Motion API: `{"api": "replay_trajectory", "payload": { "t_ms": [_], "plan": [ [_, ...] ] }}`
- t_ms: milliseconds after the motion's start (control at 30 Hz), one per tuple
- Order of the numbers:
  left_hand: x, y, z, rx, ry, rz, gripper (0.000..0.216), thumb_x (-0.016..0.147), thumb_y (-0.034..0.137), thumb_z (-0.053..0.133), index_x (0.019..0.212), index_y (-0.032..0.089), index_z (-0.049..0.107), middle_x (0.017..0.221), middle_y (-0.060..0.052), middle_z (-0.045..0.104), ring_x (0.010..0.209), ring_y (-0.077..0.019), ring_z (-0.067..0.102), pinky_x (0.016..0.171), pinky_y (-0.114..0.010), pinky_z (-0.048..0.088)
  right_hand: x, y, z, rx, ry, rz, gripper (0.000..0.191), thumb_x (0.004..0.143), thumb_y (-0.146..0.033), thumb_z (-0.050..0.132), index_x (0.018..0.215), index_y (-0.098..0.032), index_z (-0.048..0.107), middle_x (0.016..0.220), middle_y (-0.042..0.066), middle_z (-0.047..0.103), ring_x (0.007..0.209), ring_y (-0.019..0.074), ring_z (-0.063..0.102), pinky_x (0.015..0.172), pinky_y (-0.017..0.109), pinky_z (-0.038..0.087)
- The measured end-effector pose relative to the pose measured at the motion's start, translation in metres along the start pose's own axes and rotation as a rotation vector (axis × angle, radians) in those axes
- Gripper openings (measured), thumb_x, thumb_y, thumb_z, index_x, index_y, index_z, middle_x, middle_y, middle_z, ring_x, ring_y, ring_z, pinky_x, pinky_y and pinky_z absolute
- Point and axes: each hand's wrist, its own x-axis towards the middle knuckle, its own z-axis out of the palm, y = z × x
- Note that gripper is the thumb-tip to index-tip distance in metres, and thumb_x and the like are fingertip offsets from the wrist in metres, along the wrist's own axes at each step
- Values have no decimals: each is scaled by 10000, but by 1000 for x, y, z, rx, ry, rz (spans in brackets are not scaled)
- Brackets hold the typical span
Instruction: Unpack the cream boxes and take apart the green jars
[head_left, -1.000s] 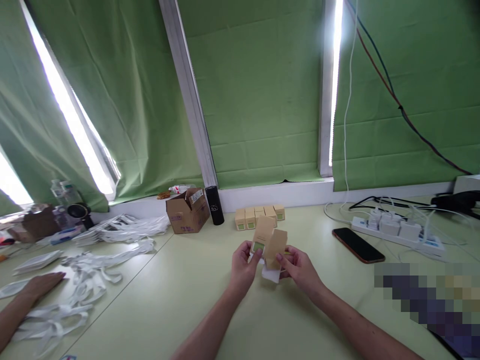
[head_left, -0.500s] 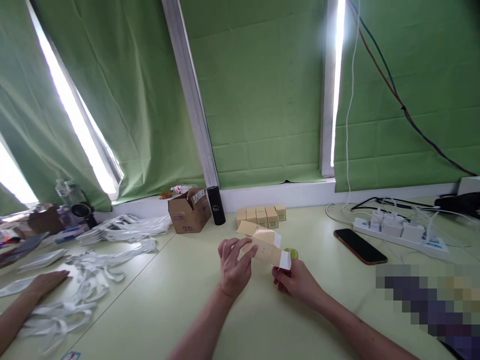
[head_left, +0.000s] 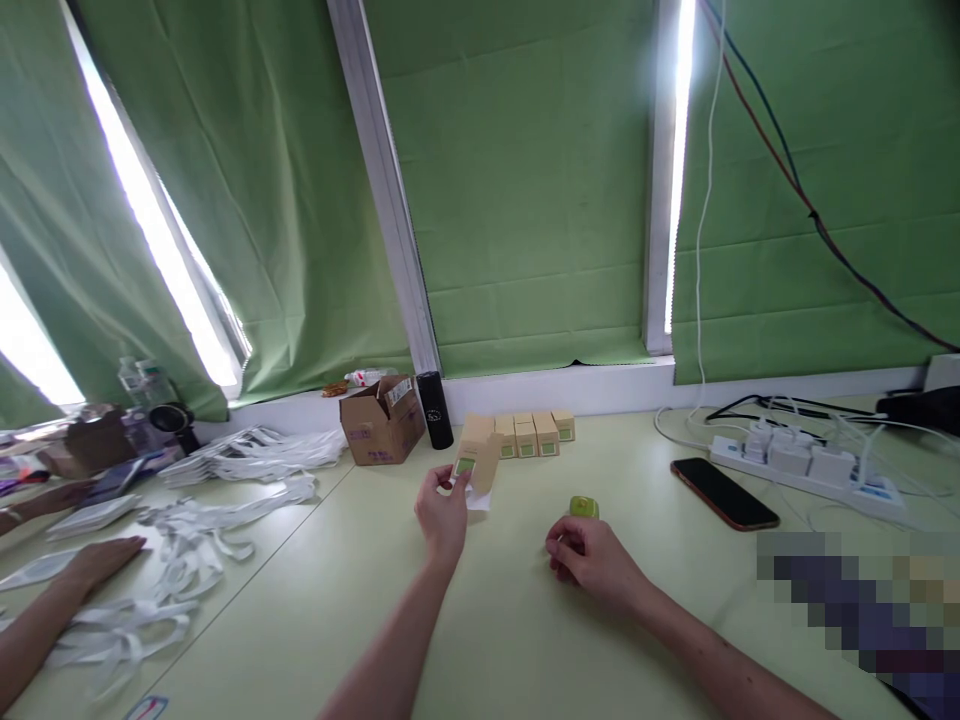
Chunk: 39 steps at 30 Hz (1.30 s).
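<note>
Pinched between the thumb and fingers of my left hand (head_left: pixel 442 510) is a small tan cardboard box (head_left: pixel 481 455), with a green-and-white panel near my fingertips and a white flap hanging at its lower end. Whether the box is flat or folded into shape, I cannot tell. My right hand (head_left: pixel 592 560) rests on the table with its fingers curled in, and nothing shows between them. Just behind its knuckles sits a small green rounded object (head_left: pixel 583 507), partly hidden by the hand.
Several small tan boxes (head_left: pixel 546 436) stand in a row at the back. Left of them are a black bottle (head_left: pixel 435 410) and an open carton (head_left: pixel 381 425). A phone (head_left: pixel 724 493) and power strip (head_left: pixel 806 475) lie right. White straps (head_left: pixel 176 560) and another person's hand (head_left: pixel 109 560) are left.
The tan box has moved left in my left hand and turned more upright. My right hand has let go of its white flap and stays near the green object. Another person's arm has appeared far left.
</note>
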Motion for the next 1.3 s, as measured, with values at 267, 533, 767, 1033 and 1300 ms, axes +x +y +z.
{"api": "replay_trajectory", "payload": {
  "t_ms": [267,533,767,1033,1300],
  "plan": [
    [18,-25,2,242,-139,-247,255,847,436,709,912,225,581,963,-105,765,918,-305,727,829,-397,482,0,1,-1,-33,-16,-11,181,854,-401,673,781,-237,662,662,22,726,592,201,674,571,315,481],
    [16,-28,3,468,-255,-240,269,918,468,612,1058,244,561,1068,-104,792,1244,-375,605,1060,-507,340,1,2,-2,-58,-37,4,183,855,-397,658,800,-222,655,684,31,733,616,210,692,570,316,478],
    [16,-32,5,502,-262,-227,305,933,490,540,1126,254,563,1111,-104,788,1277,-384,563,1055,-505,340,0,0,-1,-39,-19,-9,196,852,-418,678,789,-234,651,680,31,725,605,221,687,568,331,488],
    [17,-35,8,415,-132,-218,310,921,512,560,1083,248,572,1061,-128,763,1260,-426,515,1026,-549,359,5,-9,-30,-129,367,-171,247,912,-456,595,890,-225,679,742,40,702,657,211,635,616,339,498],
    [-3,-13,5,238,66,161,191,962,345,517,1112,229,538,1170,-120,654,1234,-354,463,1034,-553,371,23,20,-62,-512,425,-83,563,722,-171,621,1277,-230,553,1168,75,684,1035,252,639,839,352,508]
  ]
}}
